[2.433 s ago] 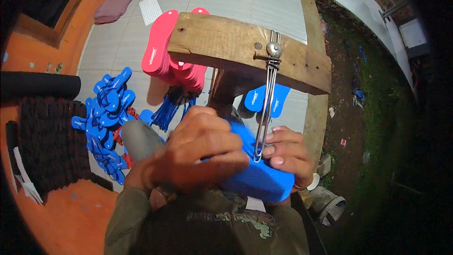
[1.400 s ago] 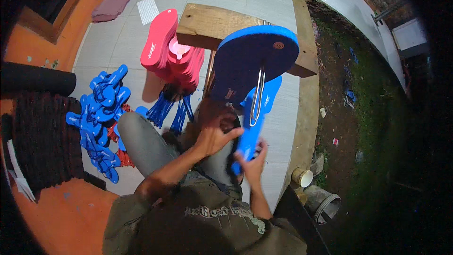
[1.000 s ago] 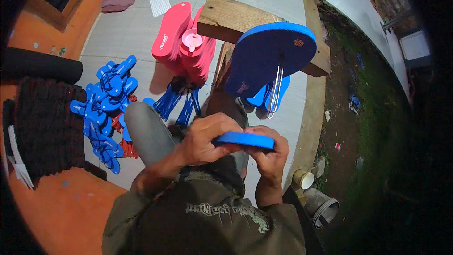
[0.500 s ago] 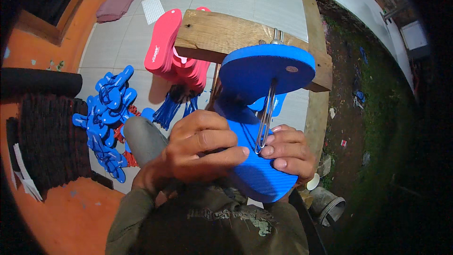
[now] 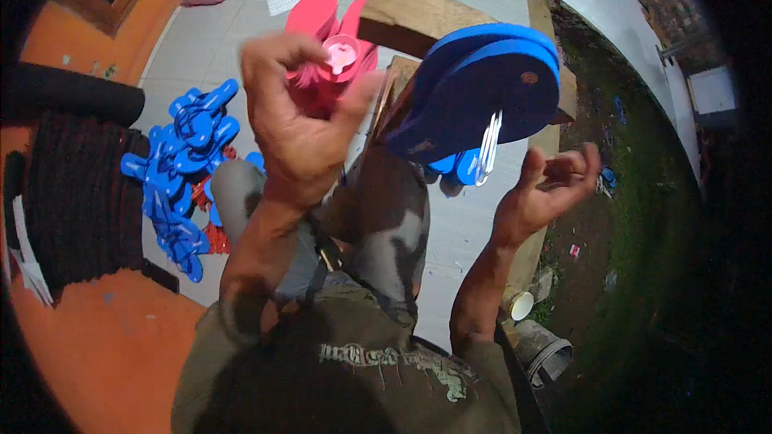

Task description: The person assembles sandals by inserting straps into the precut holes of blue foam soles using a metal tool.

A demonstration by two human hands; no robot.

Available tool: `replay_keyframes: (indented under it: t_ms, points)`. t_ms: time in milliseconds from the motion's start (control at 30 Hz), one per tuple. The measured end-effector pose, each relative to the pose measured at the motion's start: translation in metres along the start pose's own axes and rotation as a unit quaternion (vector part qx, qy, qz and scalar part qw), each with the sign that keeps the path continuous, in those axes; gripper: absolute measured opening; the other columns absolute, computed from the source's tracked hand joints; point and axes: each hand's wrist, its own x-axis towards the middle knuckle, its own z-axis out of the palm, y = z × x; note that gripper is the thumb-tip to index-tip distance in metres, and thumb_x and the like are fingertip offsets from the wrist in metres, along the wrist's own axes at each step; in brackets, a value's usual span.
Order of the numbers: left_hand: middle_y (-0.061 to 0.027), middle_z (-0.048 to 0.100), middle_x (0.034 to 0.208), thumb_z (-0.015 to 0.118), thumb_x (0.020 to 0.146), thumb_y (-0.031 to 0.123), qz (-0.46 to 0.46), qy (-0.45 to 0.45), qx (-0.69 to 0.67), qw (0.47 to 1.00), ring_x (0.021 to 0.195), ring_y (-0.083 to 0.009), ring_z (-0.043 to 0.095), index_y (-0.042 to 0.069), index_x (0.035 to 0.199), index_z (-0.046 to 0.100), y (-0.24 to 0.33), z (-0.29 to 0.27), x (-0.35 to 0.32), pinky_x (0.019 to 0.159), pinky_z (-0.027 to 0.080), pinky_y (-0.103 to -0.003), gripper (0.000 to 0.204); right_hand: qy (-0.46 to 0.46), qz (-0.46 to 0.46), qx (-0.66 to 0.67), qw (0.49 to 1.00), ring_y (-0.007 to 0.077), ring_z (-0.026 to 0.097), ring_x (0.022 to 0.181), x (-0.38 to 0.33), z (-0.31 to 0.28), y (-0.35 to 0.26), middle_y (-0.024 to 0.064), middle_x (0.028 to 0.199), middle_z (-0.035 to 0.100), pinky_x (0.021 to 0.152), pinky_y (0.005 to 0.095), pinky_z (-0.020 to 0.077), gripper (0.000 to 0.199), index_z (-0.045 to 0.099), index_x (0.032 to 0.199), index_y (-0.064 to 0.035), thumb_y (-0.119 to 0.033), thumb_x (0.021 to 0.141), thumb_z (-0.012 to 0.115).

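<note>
Blue sandal soles (image 5: 474, 92) sit on a long metal prong (image 5: 490, 149), whose looped end sticks out from the front sole. Behind them is a wooden beam (image 5: 418, 12). My left hand (image 5: 293, 112), slightly smeared by motion, is raised with thumb and fingers apart, beside a small pink cup (image 5: 353, 68) with pale stuff inside. It holds nothing that I can see. To the right of the prong, my right hand (image 5: 551, 189) is turned up, its fingers loosely bent and apart, touching neither sole nor prong.
Pink soles (image 5: 314, 10) stand stacked behind the cup. At left lies a heap of blue sandals (image 5: 181, 161) near a tall dark stack (image 5: 76, 201) and a black roll (image 5: 72, 96). A bucket (image 5: 551, 358) stands at lower right, beside the grassy ground (image 5: 635, 217).
Both hands have let go of the blue sole. The left rose toward the pink cup; the right moved right. The lower sole has swung up against the other, leaving the prong's end bare.
</note>
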Motion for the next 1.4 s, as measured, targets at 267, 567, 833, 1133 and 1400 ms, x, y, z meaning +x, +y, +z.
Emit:
replay_keyframes:
  t_ms: [267, 567, 833, 1133, 1400]
  points:
    - [-0.0190, 0.060, 0.073, 0.049, 0.079, 0.024, -0.330, -0.358, 0.244, 0.839, 0.071, -0.0351, 0.059, 0.002, 0.069, 0.062, -0.275, -0.032, -0.196, 0.064, 0.046, -0.041, 0.028, -0.329, 0.100, -0.097, 0.934, 0.0208, 0.059, 0.056, -0.181, 0.043, 0.040, 0.0052, 0.065, 0.061, 0.056, 0.0323, 0.0464, 0.011, 0.063, 0.073, -0.0090, -0.019, 0.073, 0.066]
    - [-0.0184, 0.059, 0.091, 0.062, 0.068, 0.047, -0.463, -0.540, 0.276, 0.646, 0.087, -0.0352, 0.057, 0.001, 0.088, 0.058, -0.365, 0.012, -0.330, 0.076, 0.046, -0.041, 0.051, -0.325, 0.004, -0.115, 0.939, 0.0221, 0.055, 0.050, -0.187, 0.044, 0.049, 0.0041, 0.059, 0.058, 0.047, 0.0348, 0.0434, 0.015, 0.062, 0.067, -0.0116, -0.025, 0.073, 0.065]
    - [-0.0088, 0.052, 0.065, 0.054, 0.074, 0.021, -0.778, 0.122, -0.410, 0.460, 0.056, -0.0204, 0.053, 0.004, 0.078, 0.050, -0.327, -0.035, -0.265, 0.050, 0.048, -0.030, 0.017, -0.327, 0.062, -0.141, 0.933, 0.0245, 0.057, 0.056, -0.186, 0.046, 0.044, 0.0075, 0.065, 0.060, 0.053, 0.0341, 0.0456, 0.018, 0.064, 0.077, -0.0083, -0.025, 0.074, 0.065]
    - [-0.0042, 0.058, 0.072, 0.057, 0.080, 0.029, -0.709, -0.028, -0.337, 0.619, 0.069, -0.0139, 0.055, 0.005, 0.076, 0.056, -0.144, -0.063, -0.224, 0.066, 0.044, -0.029, 0.025, -0.450, 0.054, 0.095, 0.886, 0.0229, 0.056, 0.081, -0.205, 0.078, 0.036, 0.0093, 0.083, 0.059, 0.073, 0.0307, 0.0434, 0.027, 0.061, 0.101, -0.0102, -0.014, 0.075, 0.063]
    - [-0.0068, 0.062, 0.082, 0.063, 0.075, 0.015, -0.268, -0.280, -0.114, 0.915, 0.076, -0.0128, 0.057, 0.000, 0.094, 0.061, -0.051, -0.069, -0.151, 0.068, 0.045, -0.025, 0.024, -0.407, 0.053, 0.062, 0.910, 0.0236, 0.057, 0.061, -0.155, 0.035, -0.004, 0.0099, 0.074, 0.059, 0.056, 0.0317, 0.0444, 0.015, 0.063, 0.092, -0.0102, -0.010, 0.077, 0.060]
